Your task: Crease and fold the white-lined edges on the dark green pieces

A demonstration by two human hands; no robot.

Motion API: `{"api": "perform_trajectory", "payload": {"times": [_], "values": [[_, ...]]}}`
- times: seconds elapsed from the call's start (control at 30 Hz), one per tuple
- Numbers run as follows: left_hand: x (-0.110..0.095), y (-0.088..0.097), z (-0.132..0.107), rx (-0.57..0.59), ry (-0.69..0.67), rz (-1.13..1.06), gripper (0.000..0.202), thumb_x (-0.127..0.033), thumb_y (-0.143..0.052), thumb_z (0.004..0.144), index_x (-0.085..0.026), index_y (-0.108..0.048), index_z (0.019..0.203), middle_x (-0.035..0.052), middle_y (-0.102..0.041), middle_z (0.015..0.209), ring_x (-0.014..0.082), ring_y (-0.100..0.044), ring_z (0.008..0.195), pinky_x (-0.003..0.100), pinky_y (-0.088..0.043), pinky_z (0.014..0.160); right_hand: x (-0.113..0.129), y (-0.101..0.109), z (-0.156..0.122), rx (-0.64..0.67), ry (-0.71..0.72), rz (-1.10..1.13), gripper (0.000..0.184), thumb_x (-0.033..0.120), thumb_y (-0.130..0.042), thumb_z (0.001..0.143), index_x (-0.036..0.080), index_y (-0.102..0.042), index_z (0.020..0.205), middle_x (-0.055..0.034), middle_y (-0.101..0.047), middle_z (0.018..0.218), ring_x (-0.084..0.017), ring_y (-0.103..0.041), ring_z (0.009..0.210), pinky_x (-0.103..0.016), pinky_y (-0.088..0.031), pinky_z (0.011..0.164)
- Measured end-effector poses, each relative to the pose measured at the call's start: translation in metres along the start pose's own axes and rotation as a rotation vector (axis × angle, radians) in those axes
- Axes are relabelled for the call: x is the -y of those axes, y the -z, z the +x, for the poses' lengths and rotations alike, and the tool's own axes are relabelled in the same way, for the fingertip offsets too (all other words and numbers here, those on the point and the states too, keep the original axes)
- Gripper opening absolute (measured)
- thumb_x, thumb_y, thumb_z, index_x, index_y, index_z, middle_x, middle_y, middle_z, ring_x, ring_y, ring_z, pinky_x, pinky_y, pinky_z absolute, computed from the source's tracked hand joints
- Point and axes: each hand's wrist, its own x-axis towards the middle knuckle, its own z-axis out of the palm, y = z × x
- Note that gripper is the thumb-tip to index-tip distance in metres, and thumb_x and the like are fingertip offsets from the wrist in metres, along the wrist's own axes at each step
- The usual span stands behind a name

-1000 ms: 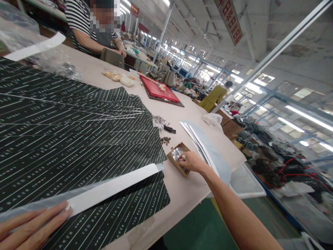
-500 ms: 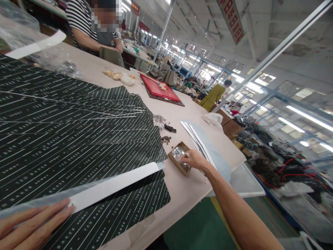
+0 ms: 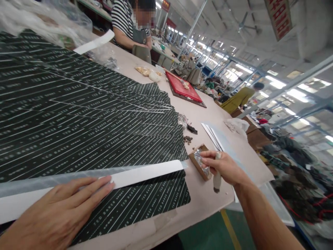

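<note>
My left hand point(image 3: 56, 211) lies flat with fingers stretched out on a white strip point(image 3: 145, 172) under clear plastic, over a stack of dark green printed sheets point(image 3: 85, 118). My right hand point(image 3: 223, 166) is closed around a small pale tool with a dark tip point(image 3: 216, 180). Its fingertips reach into a small brown cardboard box point(image 3: 199, 164) holding shiny foil-wrapped bits.
A red tray point(image 3: 183, 90) lies farther along the beige table point(image 3: 205, 198). Small dark pieces point(image 3: 187, 139) and a stack of white-edged sheets point(image 3: 214, 137) are near the box. A person in a striped shirt point(image 3: 125, 21) works at the far end. The table edge runs close on the right.
The view has shifted left and down, so my left hand shows more fully on the white strip. My right hand stays at the small box, with the tool now visible below it.
</note>
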Motion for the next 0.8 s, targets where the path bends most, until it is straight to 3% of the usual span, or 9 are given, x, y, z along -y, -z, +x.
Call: {"api": "perform_trajectory", "payload": {"times": [0.2,0.5,0.8], "values": [[-0.015,0.013,0.012,0.028,0.001,0.071,0.046,-0.005,-0.032,0.096,-0.018,-0.055,0.133,0.002,-0.06,0.134,0.0233,-0.055,0.114,0.038,-0.045,0.09,0.048,-0.047,-0.009,0.144,0.044,0.072,0.044,0.04,-0.085,0.061,0.013,-0.072,0.092,0.0007,-0.064,0.059,-0.006,-0.045,0.041,-0.018,-0.034,0.039],[-0.022,0.019,0.011,0.102,0.104,-0.026,0.039,-0.012,-0.035,0.1,-0.019,-0.053,0.134,-0.0007,-0.054,0.14,0.0241,-0.048,0.12,0.041,-0.042,0.089,0.103,-0.115,-0.017,0.314,0.053,-0.045,0.029,0.035,-0.083,0.056,0.018,-0.076,0.079,0.0023,-0.058,0.046,-0.009,-0.05,0.039,-0.018,-0.038,0.036],[-0.022,0.02,0.009,0.147,0.113,-0.038,0.036,-0.017,-0.038,0.102,-0.018,-0.05,0.136,0.0008,-0.052,0.142,0.0248,-0.047,0.12,0.042,-0.045,0.085,0.117,-0.162,-0.01,0.461,0.122,-0.083,0.021,0.035,-0.078,0.062,0.02,-0.076,0.076,0.0007,-0.066,0.058,-0.009,-0.053,0.041,-0.018,-0.044,0.038]]}}
